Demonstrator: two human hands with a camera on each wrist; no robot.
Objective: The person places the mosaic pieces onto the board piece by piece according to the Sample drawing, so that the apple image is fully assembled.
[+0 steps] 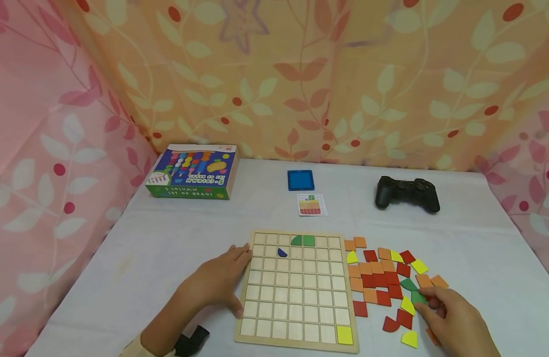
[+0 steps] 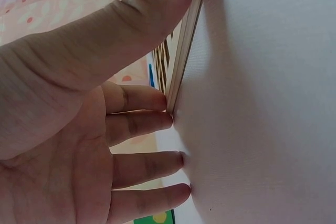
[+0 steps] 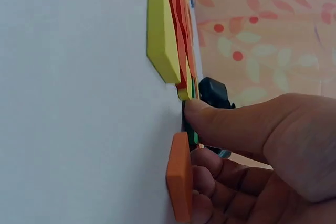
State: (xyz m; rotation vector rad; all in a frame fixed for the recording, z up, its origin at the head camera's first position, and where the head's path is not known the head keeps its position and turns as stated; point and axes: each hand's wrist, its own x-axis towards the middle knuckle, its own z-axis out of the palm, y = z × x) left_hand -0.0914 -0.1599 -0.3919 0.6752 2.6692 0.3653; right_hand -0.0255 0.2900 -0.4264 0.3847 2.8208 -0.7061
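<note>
- Two hands work at a white-covered table (image 1: 136, 277), one on either side of a wooden grid board (image 1: 288, 314).
- The left hand (image 1: 222, 279), fingers extended, touches the board's left edge with fingertips and thumb.
- The right hand (image 1: 457, 320) pinches a green square (image 1: 418, 297) between thumb and fingers, right of the board, at the outer side of the loose pieces (image 1: 380, 280).
- Those pieces crowd that side, the nearest just beside the board's right edge; an orange piece (image 3: 179, 179) is right by the curled fingers.
- Along the board's top edge sit a green quarter-round (image 1: 296, 241) and another green tile (image 1: 308, 241); a blue piece (image 1: 281, 253) lies a row below, and a yellow square (image 1: 344, 334) fills the bottom right corner.
- White cloth stretches from the board's top edge to a printed card (image 1: 312, 205), with a blue tray (image 1: 301, 180) just behind it.
- Farther out, near the curtain (image 1: 265, 119), a game controller (image 1: 407, 194) and a box (image 1: 191, 172) stand well apart.
- The box's green side reads "5-COLUMN SET OF BEADS"; its top repeats this upside down.
</note>
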